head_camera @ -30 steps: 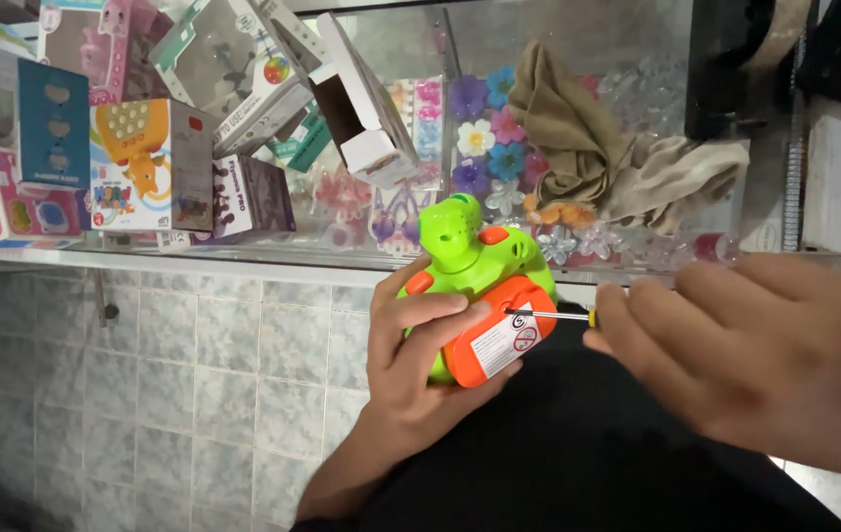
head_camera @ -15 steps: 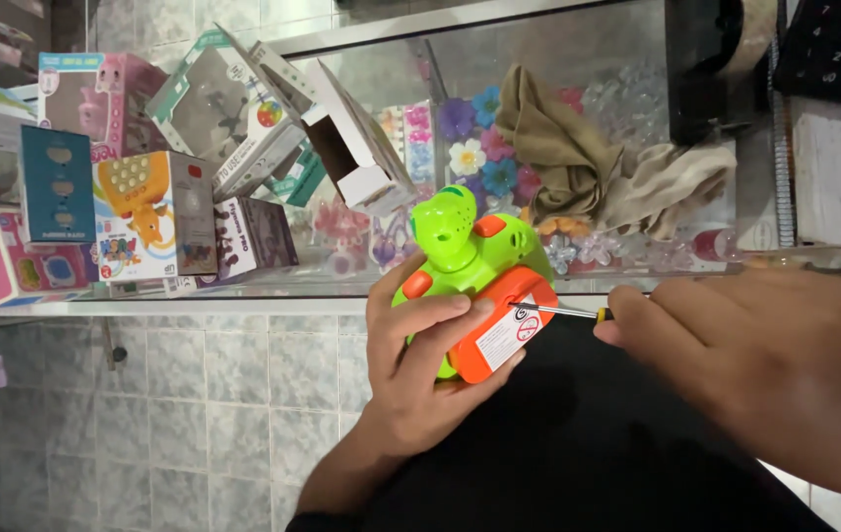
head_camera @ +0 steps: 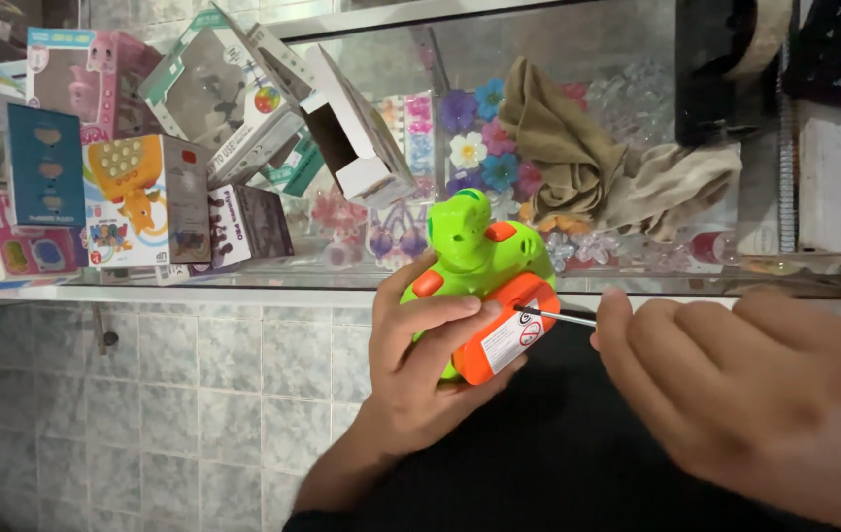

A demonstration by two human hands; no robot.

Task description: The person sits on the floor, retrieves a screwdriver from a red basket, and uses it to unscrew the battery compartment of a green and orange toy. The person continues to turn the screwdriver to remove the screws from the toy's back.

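My left hand (head_camera: 418, 369) grips a bright green plastic toy (head_camera: 479, 251) with orange parts, turned so its orange base panel (head_camera: 504, 330) with a white sticker faces me. My right hand (head_camera: 745, 394) holds a small screwdriver (head_camera: 558, 315); its thin metal tip touches the orange panel near the sticker. Most of the handle is hidden inside my fingers. Both hands are over my dark lap, just in front of a glass counter.
A glass counter edge (head_camera: 194, 293) runs across, above a grey tiled wall (head_camera: 194, 394). On it stand several toy boxes (head_camera: 134, 202), an open white box (head_camera: 356, 138), plastic flowers (head_camera: 479, 133), a crumpled tan cloth (head_camera: 588, 163). A spiral notebook (head_camera: 839, 182) sits at right.
The view has shifted slightly, so the counter sits higher in frame. My hands keep the toy and screwdriver together, the tip staying on the orange panel.
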